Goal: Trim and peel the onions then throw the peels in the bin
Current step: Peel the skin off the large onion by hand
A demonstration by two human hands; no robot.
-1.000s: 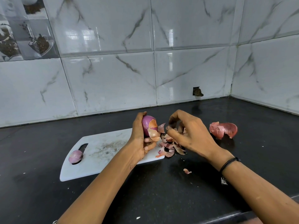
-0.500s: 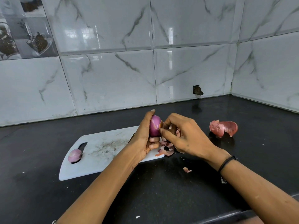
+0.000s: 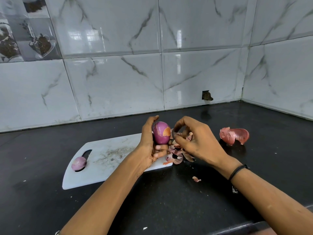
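Note:
My left hand (image 3: 149, 146) grips a purple onion (image 3: 160, 133) upright above the right end of the white cutting board (image 3: 110, 160); a small orange patch of skin still clings to it. My right hand (image 3: 198, 141) is just right of the onion, fingers curled, pinching a thin piece of peel beside it. Under both hands lies a heap of peels (image 3: 177, 155) at the board's right edge. A second, peeled onion (image 3: 79, 163) sits in the board's handle hole at the left.
A large pink onion skin (image 3: 234, 135) lies on the black counter (image 3: 169, 200) to the right, and a small peel scrap (image 3: 196, 179) lies nearer me. Marble wall tiles close off the back and right. No bin is in view.
The left hand turned the onion, so the orange skin patch faces me again. The right hand drew back slightly to the right from the onion with a bit of peel.

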